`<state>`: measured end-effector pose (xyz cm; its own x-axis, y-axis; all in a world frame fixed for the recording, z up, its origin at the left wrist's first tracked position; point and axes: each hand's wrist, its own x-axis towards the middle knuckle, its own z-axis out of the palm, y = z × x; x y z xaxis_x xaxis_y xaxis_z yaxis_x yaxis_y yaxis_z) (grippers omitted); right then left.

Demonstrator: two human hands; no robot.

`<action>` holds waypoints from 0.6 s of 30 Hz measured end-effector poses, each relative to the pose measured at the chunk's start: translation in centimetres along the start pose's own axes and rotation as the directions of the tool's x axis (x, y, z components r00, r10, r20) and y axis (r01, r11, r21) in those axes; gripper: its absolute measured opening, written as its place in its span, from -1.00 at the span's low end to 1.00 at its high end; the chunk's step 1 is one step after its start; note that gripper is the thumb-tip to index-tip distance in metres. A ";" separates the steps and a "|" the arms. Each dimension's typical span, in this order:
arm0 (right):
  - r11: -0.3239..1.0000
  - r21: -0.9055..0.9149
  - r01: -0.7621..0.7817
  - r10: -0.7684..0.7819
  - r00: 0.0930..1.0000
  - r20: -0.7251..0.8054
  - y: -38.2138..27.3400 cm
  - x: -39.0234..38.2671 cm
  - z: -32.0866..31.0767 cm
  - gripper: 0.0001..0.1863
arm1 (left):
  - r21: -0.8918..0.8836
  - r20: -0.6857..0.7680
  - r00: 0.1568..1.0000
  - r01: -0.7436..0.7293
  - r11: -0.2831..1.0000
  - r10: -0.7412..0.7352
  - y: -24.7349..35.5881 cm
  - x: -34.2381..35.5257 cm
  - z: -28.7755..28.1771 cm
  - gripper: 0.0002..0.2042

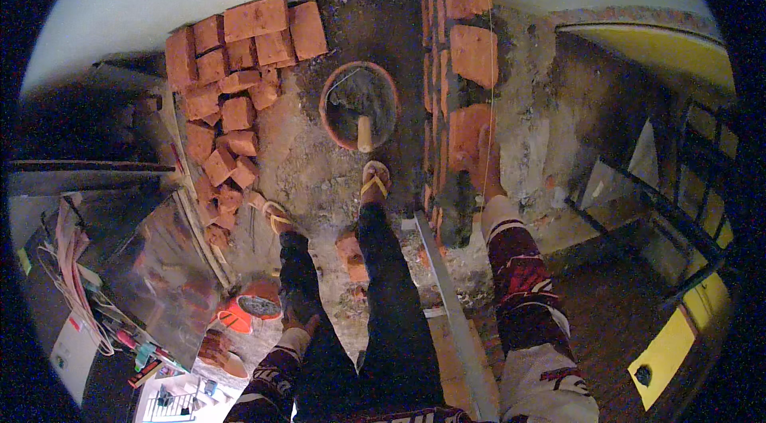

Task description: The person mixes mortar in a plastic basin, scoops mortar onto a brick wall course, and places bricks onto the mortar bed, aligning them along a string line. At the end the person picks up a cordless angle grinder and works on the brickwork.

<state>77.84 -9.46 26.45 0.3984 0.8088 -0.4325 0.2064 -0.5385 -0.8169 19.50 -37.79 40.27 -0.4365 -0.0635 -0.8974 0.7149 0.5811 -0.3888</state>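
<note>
My right hand (488, 169) is closed against the right side of an orange-red brick (467, 136) on the low brick wall. Beside that hand runs a thin taut string (491, 64). Grey wet mortar (457, 211) covers the wall top just nearer than this brick. Two more bricks, one of them a single brick (474, 54), lie farther along the same course. My left hand (300, 322) rests on my left leg, holding nothing, its fingers partly lost in shadow.
Loose bricks (237, 113) are stacked at the left. A round mortar tub (321, 108) with a trowel's wooden handle (365, 134) stands between stack and wall. A long metal straightedge (451, 303) leans near the wall's near end. An orange bucket (235, 316) sits lower left.
</note>
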 end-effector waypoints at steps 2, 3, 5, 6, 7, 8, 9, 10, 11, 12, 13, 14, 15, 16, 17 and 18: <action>0.749 -0.604 0.273 -0.186 0.961 0.204 1.4 0.8 -1.4 -0.13 | -0.021 -0.040 0.988 -0.150 0.989 0.149 0.1 -0.5 -0.6 0.18; 0.848 -0.485 0.211 -0.182 0.977 0.107 1.9 1.3 -2.0 -0.22 | -0.030 -0.059 0.974 -0.221 0.975 0.219 0.0 -0.5 -0.9 0.16; 0.950 -0.280 0.137 -0.177 0.976 -0.123 1.7 2.2 -3.2 -0.40 | 0.033 -0.098 0.985 -0.139 0.990 0.141 -0.5 0.3 -1.0 0.10; 0.970 -0.205 0.134 -0.184 0.949 -0.255 0.8 2.7 -3.8 -0.48 | 0.061 -0.118 0.988 -0.096 0.994 0.103 -0.8 1.0 -0.6 0.08; 0.961 -0.218 0.169 -0.246 0.880 -0.407 -0.4 2.7 -3.6 -0.50 | 0.034 -0.105 0.979 -0.174 0.984 0.177 -1.4 2.0 -0.4 0.08; 0.950 -0.241 0.196 -0.300 0.782 -0.546 -2.2 2.7 -3.1 -0.51 | 0.003 -0.093 0.963 -0.254 0.967 0.253 -2.2 3.2 -0.2 0.08; 0.930 -0.276 0.244 -0.366 0.700 -0.613 -4.5 2.1 -2.7 -0.50 | -0.014 -0.073 0.962 -0.265 0.964 0.263 -2.7 4.3 0.6 0.08; 0.905 -0.319 0.282 -0.426 0.608 -0.670 -7.2 1.4 -2.1 -0.48 | -0.004 -0.004 0.958 -0.286 0.958 0.286 -3.3 5.3 1.4 0.08; 0.878 -0.352 0.324 -0.477 0.558 -0.678 -9.9 0.7 -0.5 -0.46 | 0.018 0.068 0.971 -0.231 0.973 0.230 -3.9 6.0 2.3 0.09; 0.871 -0.322 0.371 -0.490 0.611 -0.621 -12.4 -0.3 2.0 -0.43 | 0.039 0.136 0.980 -0.151 0.988 0.144 -4.8 6.4 3.0 0.09; 0.864 -0.280 0.419 -0.501 0.659 -0.560 -14.4 -1.6 5.0 -0.41 | 0.011 0.100 0.976 -0.195 0.981 0.193 -5.5 6.7 3.7 0.10; 0.855 -0.232 0.463 -0.514 0.701 -0.494 -16.1 -3.2 8.1 -0.39 | -0.013 0.062 0.973 -0.222 0.975 0.223 -5.9 6.6 5.0 0.11; 0.844 -0.184 0.503 -0.530 0.732 -0.428 -17.4 -4.9 11.1 -0.37 | -0.017 0.045 0.978 -0.204 0.979 0.204 -6.1 6.8 5.9 0.11; 0.830 -0.139 0.540 -0.551 0.754 -0.359 -18.2 -6.2 14.0 -0.35 | -0.022 0.028 0.982 -0.185 0.982 0.186 -6.3 6.8 6.7 0.11; 0.837 -0.038 0.546 -0.525 0.781 -0.338 -18.3 -7.2 17.5 -0.39 | -0.009 0.041 0.992 -0.119 0.993 0.119 -6.5 7.0 7.2 0.10; 0.831 -0.058 0.553 -0.549 0.800 -0.241 -18.0 -8.1 20.9 -0.43 | -0.036 0.093 0.992 -0.079 0.996 0.082 -6.6 7.2 7.5 0.08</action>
<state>52.27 -1.38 36.68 0.4210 0.8860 0.1943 0.4435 -0.0142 -0.8962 15.69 -48.14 34.79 -0.3238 -0.0909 -0.9417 0.7269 0.6133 -0.3091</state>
